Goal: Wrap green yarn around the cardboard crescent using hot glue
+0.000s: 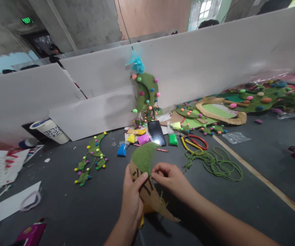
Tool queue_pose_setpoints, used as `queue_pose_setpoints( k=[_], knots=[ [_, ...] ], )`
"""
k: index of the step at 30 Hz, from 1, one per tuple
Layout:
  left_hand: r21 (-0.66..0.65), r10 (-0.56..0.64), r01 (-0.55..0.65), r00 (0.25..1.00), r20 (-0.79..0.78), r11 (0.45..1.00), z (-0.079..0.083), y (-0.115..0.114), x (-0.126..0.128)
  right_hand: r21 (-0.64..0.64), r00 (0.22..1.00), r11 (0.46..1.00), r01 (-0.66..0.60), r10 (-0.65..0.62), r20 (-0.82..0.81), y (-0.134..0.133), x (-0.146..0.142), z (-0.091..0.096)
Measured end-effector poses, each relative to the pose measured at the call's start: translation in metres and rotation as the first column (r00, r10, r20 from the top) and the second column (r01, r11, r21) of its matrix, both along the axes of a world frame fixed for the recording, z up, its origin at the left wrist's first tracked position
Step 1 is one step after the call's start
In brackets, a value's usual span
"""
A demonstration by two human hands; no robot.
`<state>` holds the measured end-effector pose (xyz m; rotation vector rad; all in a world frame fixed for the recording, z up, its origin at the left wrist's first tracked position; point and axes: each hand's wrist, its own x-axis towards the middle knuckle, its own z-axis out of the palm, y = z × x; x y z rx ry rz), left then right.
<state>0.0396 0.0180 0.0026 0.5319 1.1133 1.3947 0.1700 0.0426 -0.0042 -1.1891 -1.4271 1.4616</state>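
A cardboard crescent (pixel 151 200) is held over the table in my left hand (pixel 132 196), thumb across its front. Green felt (pixel 143 157) covers the crescent's upper end; below it the brown cardboard is bare with dark printed marks. My right hand (pixel 170 179) is closed in a pinch at the lower edge of the felt, fingertips against the crescent. Something yellow (pixel 150 206), partly hidden, lies behind the crescent. Green strands show by its lower edge. Nearby on the table lie a tangle of green cord (pixel 215 164) and scissors (pixel 195 141) with red and yellow handles.
Beyond my hands are a phone (pixel 156 133), bags of coloured clay (pixel 122 150) and a hanging crescent decoration (pixel 147 90). A crescent with stars (pixel 96 147) lies left. A paper cup (pixel 51 131) leans by the white partition (pixel 106 78). More felt pieces (pixel 263 99) lie right.
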Motion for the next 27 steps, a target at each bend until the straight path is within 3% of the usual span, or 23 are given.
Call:
queue_pose_setpoints(
  k=[19, 27],
  knots=[
    [0.058, 0.032, -0.029, 0.998, -0.055, 0.998, -0.0048, -0.0019, -0.0011, 0.006, 0.998, 1.000, 0.000, 0.000, -0.062, -0.0017, -0.0029, 0.0013],
    [0.072, 0.084, -0.078, 0.992, -0.091, 0.994, -0.0075, 0.0016, -0.0020, 0.072, 0.999, 0.996, 0.053, -0.054, 0.008, -0.0042, -0.0047, 0.0034]
  ],
)
